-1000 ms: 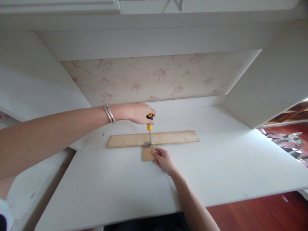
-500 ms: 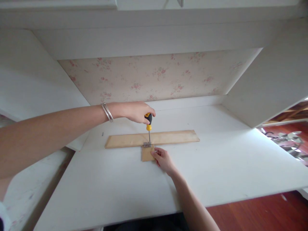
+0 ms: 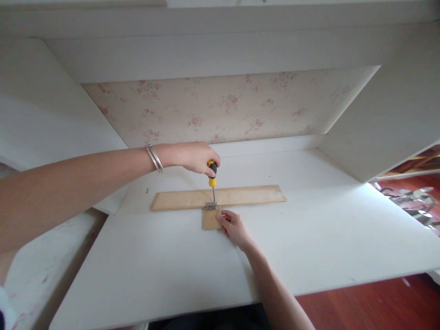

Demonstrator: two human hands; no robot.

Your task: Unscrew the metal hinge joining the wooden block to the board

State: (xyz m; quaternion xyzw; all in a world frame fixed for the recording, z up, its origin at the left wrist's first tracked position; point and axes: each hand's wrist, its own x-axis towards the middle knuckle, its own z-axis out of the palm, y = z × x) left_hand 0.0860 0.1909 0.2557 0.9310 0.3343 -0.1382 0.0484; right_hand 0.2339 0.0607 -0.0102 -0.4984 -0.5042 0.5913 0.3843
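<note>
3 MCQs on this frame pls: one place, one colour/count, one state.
1. Where does the screwdriver tip rest?
A. on the hinge
B. on the bare desk
C. on the wallpaper

2. How many wooden pieces lie on the desk?
A. one
B. two
C. four

3. How does the screwdriver stand?
A. flat on the desk
B. upright
C. hanging off the edge

Key:
1 A, the shaft ends on the metal hinge.
2 B, a long board and a small block.
3 B, the left hand grips its handle from above while the right hand touches the block.
</note>
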